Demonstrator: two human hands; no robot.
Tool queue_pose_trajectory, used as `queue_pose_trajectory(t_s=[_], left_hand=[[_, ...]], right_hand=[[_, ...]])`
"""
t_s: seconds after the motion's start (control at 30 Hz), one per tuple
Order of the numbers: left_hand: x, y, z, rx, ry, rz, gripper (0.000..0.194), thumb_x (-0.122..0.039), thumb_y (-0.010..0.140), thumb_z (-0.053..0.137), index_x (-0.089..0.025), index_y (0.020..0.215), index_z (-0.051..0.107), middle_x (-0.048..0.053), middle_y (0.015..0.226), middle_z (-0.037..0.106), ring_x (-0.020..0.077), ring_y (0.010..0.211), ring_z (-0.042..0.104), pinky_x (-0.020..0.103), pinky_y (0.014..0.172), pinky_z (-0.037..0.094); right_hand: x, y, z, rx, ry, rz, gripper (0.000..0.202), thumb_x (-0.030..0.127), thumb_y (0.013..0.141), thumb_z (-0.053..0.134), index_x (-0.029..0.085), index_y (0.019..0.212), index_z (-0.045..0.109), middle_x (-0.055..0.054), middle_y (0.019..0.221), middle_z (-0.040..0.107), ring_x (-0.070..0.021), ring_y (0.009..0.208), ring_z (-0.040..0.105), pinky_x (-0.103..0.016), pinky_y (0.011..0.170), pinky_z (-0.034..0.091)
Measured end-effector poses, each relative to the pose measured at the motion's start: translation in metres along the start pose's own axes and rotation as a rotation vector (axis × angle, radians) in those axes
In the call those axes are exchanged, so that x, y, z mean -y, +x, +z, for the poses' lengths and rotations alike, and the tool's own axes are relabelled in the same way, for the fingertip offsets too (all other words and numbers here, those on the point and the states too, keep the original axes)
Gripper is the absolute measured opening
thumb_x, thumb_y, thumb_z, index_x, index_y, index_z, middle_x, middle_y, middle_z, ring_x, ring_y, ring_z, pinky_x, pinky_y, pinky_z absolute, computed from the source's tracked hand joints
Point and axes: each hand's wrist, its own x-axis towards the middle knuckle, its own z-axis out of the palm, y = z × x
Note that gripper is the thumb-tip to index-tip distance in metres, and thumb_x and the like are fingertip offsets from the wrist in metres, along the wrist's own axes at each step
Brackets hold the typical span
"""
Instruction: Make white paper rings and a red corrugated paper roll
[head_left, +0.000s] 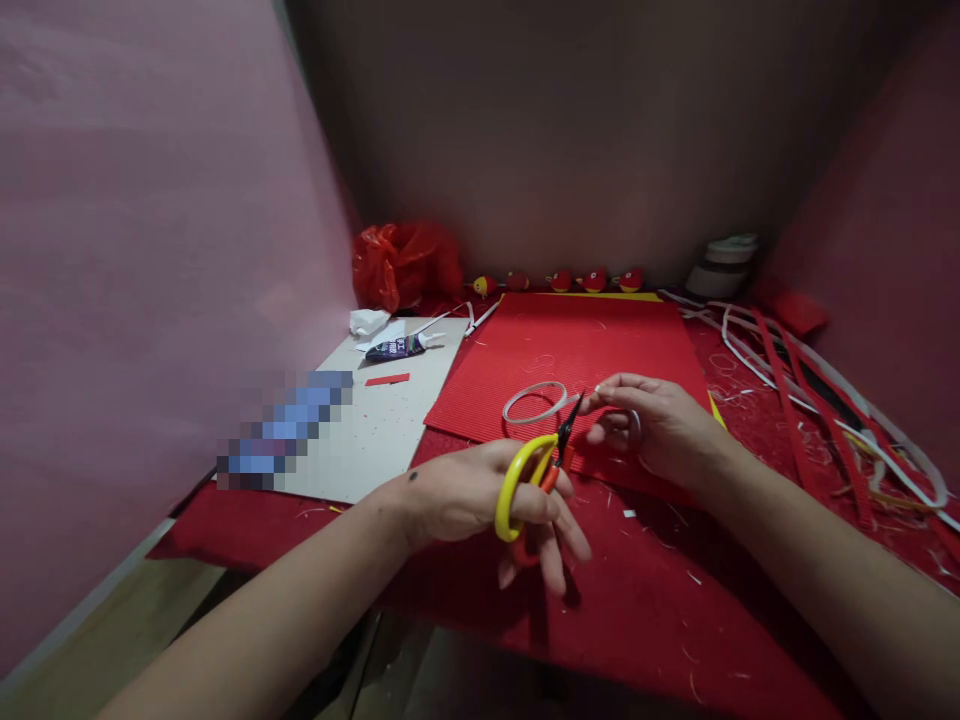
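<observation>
My left hand holds scissors with one yellow and one orange handle, its fingers through the loops. The dark blades point up and right, close to the fingertips of my right hand. Those fingertips pinch the end of a thin white strip, which curls in a loop over the red corrugated sheet. The scissor tips are beside the strip near my right fingers; whether they touch it I cannot tell.
A grey board at the left bears a glue tube and a red scrap. Behind are a red plastic bag and several small red figures. Red and white strips lie tangled at the right.
</observation>
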Motion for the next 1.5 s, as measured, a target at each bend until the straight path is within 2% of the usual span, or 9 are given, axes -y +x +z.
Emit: queue_pose_trajectory(t_s=[0.13,0.4,0.53,0.63,0.7,0.8,0.93,1.17,1.5], left_hand=[[0.007,0.004,-0.002,0.112,-0.190,0.043,0.020,-0.011,0.075,0.047,-0.012,0.094,0.041,0.013,0.085,0.064,0.0216,0.072,0.065,0.026,0.052,0.049],[0.008,-0.007,0.005,0.106,-0.117,0.004,0.032,-0.021,0.073,0.051,-0.012,0.102,0.042,0.015,0.091,0.063,0.0225,0.073,0.065,0.027,0.054,0.048],[-0.015,-0.020,-0.005,-0.363,0.483,-0.038,0.020,-0.026,0.077,0.047,-0.014,0.092,0.044,0.010,0.086,0.061,0.0176,0.067,0.061,0.023,0.051,0.043],[-0.027,-0.019,-0.033,-0.843,1.224,-0.144,0.016,-0.028,0.076,0.044,-0.014,0.077,0.050,0.009,0.074,0.059,0.0187,0.064,0.058,0.025,0.051,0.039],[-0.030,-0.013,-0.055,-0.991,1.560,-0.313,0.022,-0.031,0.076,0.042,-0.013,0.074,0.054,0.013,0.074,0.060,0.0221,0.066,0.058,0.028,0.051,0.036],[-0.030,-0.005,-0.076,-0.953,1.713,-0.475,0.026,-0.032,0.075,0.044,-0.012,0.075,0.060,0.016,0.073,0.061,0.0246,0.066,0.059,0.028,0.050,0.035],[-0.036,0.004,-0.072,-0.887,1.746,-0.447,0.024,-0.034,0.071,0.053,-0.013,0.077,0.062,0.015,0.075,0.063,0.0262,0.070,0.059,0.029,0.053,0.037],[-0.033,0.050,-0.044,-0.731,1.331,0.285,0.018,-0.028,0.079,0.051,-0.018,0.090,0.061,0.004,0.080,0.064,0.0124,0.070,0.056,0.023,0.062,0.039],[-0.018,0.065,-0.033,-0.730,1.097,0.406,0.012,-0.014,0.074,0.047,-0.014,0.071,0.059,-0.002,0.059,0.055,0.0067,0.054,0.045,0.018,0.052,0.034]], right_hand=[[0.002,-0.002,0.003,0.029,0.168,0.034,0.006,0.013,0.072,0.058,0.017,0.073,0.054,-0.006,0.091,0.064,-0.0179,0.066,0.065,-0.036,0.065,0.052],[-0.001,0.003,-0.002,0.083,0.245,0.045,0.008,0.010,0.076,0.052,0.016,0.070,0.053,-0.009,0.088,0.067,-0.0230,0.084,0.064,-0.045,0.086,0.045],[-0.003,0.001,-0.002,0.053,0.134,0.045,0.003,0.013,0.075,0.055,0.016,0.074,0.055,-0.010,0.080,0.067,-0.0227,0.076,0.066,-0.043,0.079,0.050],[-0.002,-0.001,0.000,-0.019,0.001,0.090,0.008,0.022,0.075,0.058,0.017,0.081,0.055,-0.010,0.079,0.066,-0.0213,0.066,0.066,-0.036,0.063,0.054],[-0.002,-0.002,0.000,-0.042,-0.071,0.116,0.013,0.027,0.076,0.058,0.018,0.084,0.055,-0.010,0.077,0.066,-0.0207,0.062,0.065,-0.032,0.053,0.053],[-0.004,0.000,-0.001,-0.013,-0.091,0.119,0.013,0.028,0.077,0.057,0.017,0.084,0.054,-0.011,0.081,0.066,-0.0206,0.064,0.065,-0.030,0.052,0.052],[-0.007,0.002,-0.002,0.013,-0.086,0.101,0.008,0.023,0.077,0.057,0.015,0.078,0.055,-0.012,0.090,0.065,-0.0205,0.069,0.065,-0.031,0.059,0.052],[-0.008,0.001,-0.001,0.050,-0.106,0.107,0.018,0.030,0.074,0.062,0.016,0.084,0.058,-0.011,0.085,0.066,-0.0216,0.070,0.065,-0.033,0.060,0.053],[-0.009,-0.004,0.004,0.056,-0.210,0.129,0.024,0.036,0.076,0.059,0.016,0.090,0.058,-0.010,0.076,0.067,-0.0162,0.054,0.062,-0.019,0.037,0.039]])
